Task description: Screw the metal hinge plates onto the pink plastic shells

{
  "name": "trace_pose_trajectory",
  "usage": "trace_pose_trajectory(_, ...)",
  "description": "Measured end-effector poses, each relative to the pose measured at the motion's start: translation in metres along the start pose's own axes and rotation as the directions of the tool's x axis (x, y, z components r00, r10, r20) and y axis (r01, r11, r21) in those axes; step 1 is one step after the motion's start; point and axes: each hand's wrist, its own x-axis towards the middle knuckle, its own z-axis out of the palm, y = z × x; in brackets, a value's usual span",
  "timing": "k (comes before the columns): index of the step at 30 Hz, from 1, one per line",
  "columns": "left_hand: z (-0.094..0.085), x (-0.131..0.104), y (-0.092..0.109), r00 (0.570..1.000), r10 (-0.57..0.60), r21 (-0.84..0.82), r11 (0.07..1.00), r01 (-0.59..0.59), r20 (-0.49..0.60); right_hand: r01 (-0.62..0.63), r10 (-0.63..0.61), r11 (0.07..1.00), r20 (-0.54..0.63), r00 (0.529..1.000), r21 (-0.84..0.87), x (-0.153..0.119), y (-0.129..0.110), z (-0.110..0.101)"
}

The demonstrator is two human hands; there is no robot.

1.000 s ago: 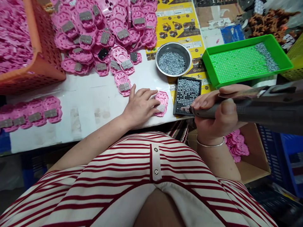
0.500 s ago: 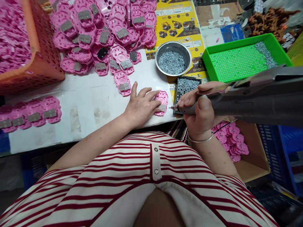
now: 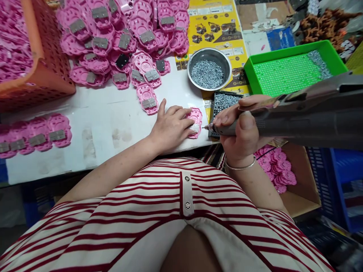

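A pink plastic part (image 3: 196,115) with a metal plate lies flat near the table's front edge. Over its left side, my left hand (image 3: 171,126) holds it down with thumb and fingertips, the outer fingers spread. My right hand (image 3: 241,128) is wrapped round a grey electric screwdriver (image 3: 297,121), held almost level. Its thin bit points left, with the tip at the part's right edge by the plate; whether they touch I cannot tell. Beneath the driver's nose, a black perforated tray (image 3: 227,99) of small screws is partly hidden.
A metal bowl (image 3: 188,71) of screws stands behind, beside a green tray (image 3: 251,81). Pink parts with plates (image 3: 147,70) pile at the back; several more (image 3: 59,128) line the left. An orange basket (image 3: 53,56) stands far left. A cardboard box (image 3: 307,185) of pink parts sits below right.
The screwdriver's bit has stayed close to the pink part's right edge. Both hands have hardly moved; the whole view has shifted slightly.
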Motion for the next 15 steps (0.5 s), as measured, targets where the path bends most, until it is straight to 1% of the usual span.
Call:
trace_pose_trajectory(8, -0.002, 0.001, 0.001, 1.0, -0.016, -0.02, 1.0, 0.016, 0.019, -0.039, 0.039, 0.998, -0.014, 0.999, -0.04, -0.003, 0.006, -0.002)
trace_pose_trajectory(12, -0.002, 0.002, 0.003, 0.999, -0.031, -0.029, 0.999, 0.031, 0.018, -0.077, 0.069, 0.989, -0.06, 0.996, -0.126, -0.002, 0.008, 0.0)
trace_pose_trajectory(15, -0.001, 0.002, 0.004, 0.999, -0.037, -0.03, 0.999, 0.038, 0.017, -0.059, 0.052, 0.99, -0.062, 0.997, -0.126, -0.001, 0.011, 0.001)
